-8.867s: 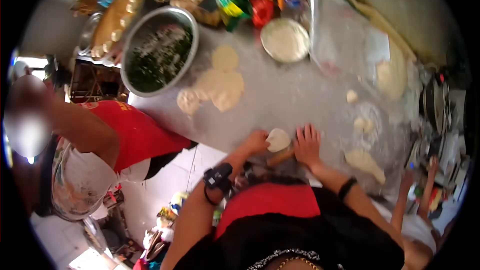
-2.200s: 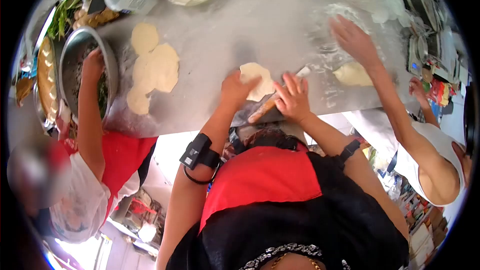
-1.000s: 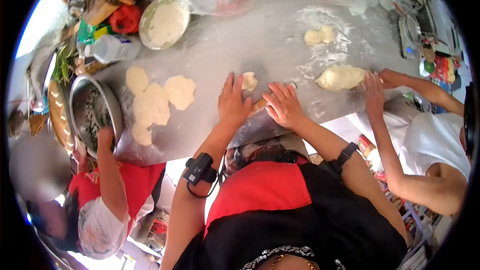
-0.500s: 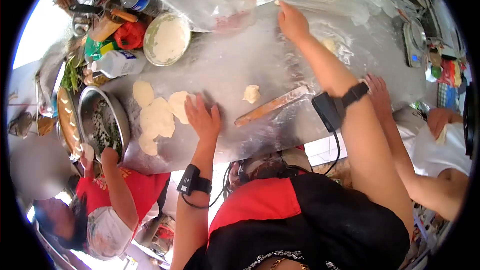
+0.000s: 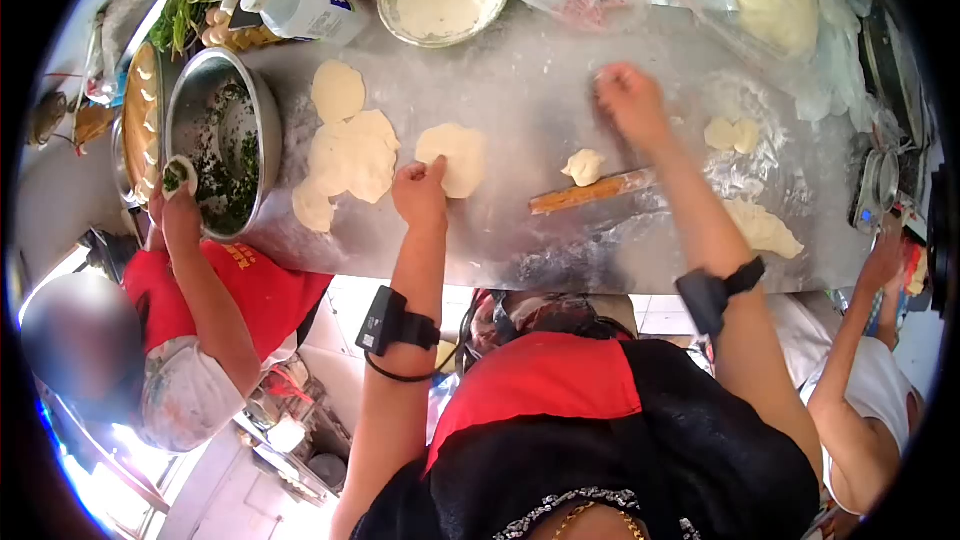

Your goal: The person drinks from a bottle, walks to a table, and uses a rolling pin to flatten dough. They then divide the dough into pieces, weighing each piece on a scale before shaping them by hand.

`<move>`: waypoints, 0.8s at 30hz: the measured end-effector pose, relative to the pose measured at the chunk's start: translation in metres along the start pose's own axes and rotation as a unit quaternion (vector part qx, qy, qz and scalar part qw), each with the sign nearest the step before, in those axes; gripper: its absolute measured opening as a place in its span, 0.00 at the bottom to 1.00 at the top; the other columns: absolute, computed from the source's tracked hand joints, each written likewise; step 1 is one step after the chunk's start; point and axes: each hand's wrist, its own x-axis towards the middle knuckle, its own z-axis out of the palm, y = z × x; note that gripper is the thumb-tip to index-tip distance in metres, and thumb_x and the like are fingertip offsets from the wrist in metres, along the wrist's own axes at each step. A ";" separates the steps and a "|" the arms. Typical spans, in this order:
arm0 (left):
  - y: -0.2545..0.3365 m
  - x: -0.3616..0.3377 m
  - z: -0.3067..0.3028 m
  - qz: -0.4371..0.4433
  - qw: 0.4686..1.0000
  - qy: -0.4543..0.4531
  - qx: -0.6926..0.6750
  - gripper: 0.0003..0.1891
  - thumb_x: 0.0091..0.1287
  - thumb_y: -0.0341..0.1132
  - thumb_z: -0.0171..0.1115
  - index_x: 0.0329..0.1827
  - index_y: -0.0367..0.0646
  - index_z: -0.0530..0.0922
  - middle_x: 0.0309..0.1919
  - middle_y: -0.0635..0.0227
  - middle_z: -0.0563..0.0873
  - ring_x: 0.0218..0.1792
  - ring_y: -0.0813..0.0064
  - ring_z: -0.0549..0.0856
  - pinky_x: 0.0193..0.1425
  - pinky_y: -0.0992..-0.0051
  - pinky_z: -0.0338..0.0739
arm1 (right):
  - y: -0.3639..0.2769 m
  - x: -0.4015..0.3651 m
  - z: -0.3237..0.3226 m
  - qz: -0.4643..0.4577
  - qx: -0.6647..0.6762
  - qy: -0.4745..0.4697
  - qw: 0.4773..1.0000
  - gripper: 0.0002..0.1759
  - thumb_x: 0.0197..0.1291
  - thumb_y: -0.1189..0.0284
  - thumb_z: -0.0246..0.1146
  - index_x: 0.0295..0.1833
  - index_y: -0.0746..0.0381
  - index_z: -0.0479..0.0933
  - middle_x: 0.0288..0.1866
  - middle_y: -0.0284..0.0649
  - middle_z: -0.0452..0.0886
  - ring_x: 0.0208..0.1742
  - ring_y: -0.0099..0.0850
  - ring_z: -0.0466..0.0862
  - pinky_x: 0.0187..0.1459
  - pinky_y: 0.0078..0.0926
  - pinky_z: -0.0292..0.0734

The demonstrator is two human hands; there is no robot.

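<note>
Tabletop point(image 5: 540, 70), steel-grey, floured toward its right end.

Left hand point(image 5: 421, 198): at a flat dough round point(image 5: 466, 155), left of the tabletop's middle. One finger extended onto the round's lower left margin, the others curled in; cannot tell whether the dough is pinched.

Right hand point(image 5: 632, 105): motion-blurred, over the right half, fingers curled toward the palm. Cannot tell whether they hold anything.

Between the hands, set toward the near edge: rolling pin point(image 5: 590, 192), slanted, right end the farther from that edge, whitish. Small lump of dough point(image 5: 583, 166) just behind it.

Left of the dough round: a cluster of flattened dough pieces point(image 5: 355, 155), touching or overlapping. Toward the right end: two dough balls point(image 5: 732, 135) side by side; a longer dough piece point(image 5: 765, 228) near the near edge.

Left end: steel bowl point(image 5: 268, 120) with chopped green filling point(image 5: 232, 165). Co-worker's hand point(image 5: 180, 220) beside it holds a filled wrapper point(image 5: 180, 175).

Far edge: bowl of pale powder point(image 5: 393, 20); plastic bottle point(image 5: 305, 10) with blue-and-white label, unreadable; clear plastic bag point(image 5: 595, 5), red print illegible.

Co-worker's red apron point(image 5: 215, 285): yellow lettering, too small to read. Right end: scale point(image 5: 873, 190) with blue display, figures illegible.
</note>
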 end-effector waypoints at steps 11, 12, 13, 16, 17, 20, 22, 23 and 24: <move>0.015 -0.007 0.009 -0.128 0.927 -0.253 -0.245 0.24 0.60 0.26 0.65 0.59 0.36 0.69 0.38 0.66 0.83 0.32 0.79 0.81 0.34 0.80 0.72 | -0.027 -0.086 0.153 0.149 0.254 -0.144 0.945 0.11 0.60 0.79 0.60 0.47 0.69 0.71 0.34 0.42 0.81 0.30 0.25 0.81 0.30 0.23 0.75; 0.018 -0.009 0.008 -0.107 0.935 -0.241 -0.238 0.24 0.60 0.26 0.64 0.60 0.36 0.69 0.40 0.65 0.83 0.34 0.78 0.81 0.37 0.79 0.74 | -0.026 -0.085 0.155 0.150 0.246 -0.145 0.947 0.12 0.60 0.80 0.59 0.49 0.68 0.69 0.34 0.43 0.81 0.31 0.26 0.82 0.31 0.23 0.76; 0.025 -0.015 0.009 -0.086 0.941 -0.231 -0.230 0.24 0.60 0.26 0.64 0.60 0.35 0.69 0.42 0.63 0.84 0.36 0.76 0.82 0.39 0.78 0.75 | -0.026 -0.084 0.156 0.150 0.238 -0.145 0.949 0.12 0.60 0.81 0.58 0.50 0.67 0.67 0.34 0.43 0.80 0.32 0.26 0.82 0.32 0.22 0.76; 0.023 -0.020 0.013 0.000 0.947 -0.249 -0.204 0.26 0.60 0.27 0.63 0.63 0.35 0.68 0.41 0.62 0.85 0.36 0.75 0.82 0.41 0.77 0.76 | -0.026 -0.083 0.156 0.149 0.214 -0.144 0.954 0.14 0.60 0.83 0.56 0.51 0.65 0.65 0.34 0.43 0.80 0.33 0.28 0.83 0.32 0.22 0.77; 0.021 -0.020 0.013 0.034 0.945 -0.262 -0.194 0.28 0.60 0.28 0.64 0.64 0.35 0.68 0.40 0.63 0.85 0.35 0.75 0.82 0.41 0.76 0.76 | -0.027 -0.084 0.155 0.148 0.207 -0.145 0.956 0.14 0.60 0.83 0.56 0.52 0.65 0.65 0.35 0.43 0.80 0.33 0.28 0.83 0.31 0.22 0.77; 0.006 -0.004 0.009 0.140 0.964 -0.225 -0.032 0.33 0.59 0.27 0.63 0.69 0.35 0.63 0.39 0.61 0.86 0.34 0.77 0.82 0.40 0.76 0.76 | -0.029 -0.090 0.148 0.176 0.288 -0.150 0.929 0.13 0.61 0.80 0.54 0.51 0.65 0.66 0.38 0.45 0.80 0.32 0.27 0.83 0.32 0.25 0.78; 0.004 -0.001 -0.002 0.124 0.975 -0.178 -0.041 0.33 0.59 0.26 0.63 0.69 0.35 0.63 0.37 0.61 0.86 0.33 0.78 0.81 0.39 0.77 0.76 | -0.048 -0.096 0.128 0.162 0.277 -0.135 0.938 0.12 0.62 0.79 0.54 0.52 0.66 0.67 0.42 0.45 0.80 0.36 0.28 0.84 0.35 0.24 0.79; 0.004 -0.001 -0.009 0.116 0.980 -0.155 -0.045 0.33 0.59 0.26 0.63 0.69 0.35 0.63 0.37 0.61 0.86 0.33 0.79 0.81 0.39 0.77 0.76 | -0.053 -0.098 0.119 0.154 0.272 -0.128 0.941 0.12 0.63 0.78 0.53 0.52 0.66 0.68 0.44 0.45 0.79 0.38 0.28 0.84 0.37 0.24 0.79; -0.003 0.000 -0.018 0.131 0.977 -0.162 -0.032 0.31 0.60 0.26 0.61 0.69 0.36 0.63 0.37 0.62 0.85 0.33 0.79 0.81 0.39 0.78 0.76 | -0.049 -0.101 0.111 0.138 0.257 -0.122 0.949 0.12 0.64 0.78 0.53 0.53 0.67 0.68 0.44 0.43 0.79 0.39 0.28 0.84 0.39 0.23 0.79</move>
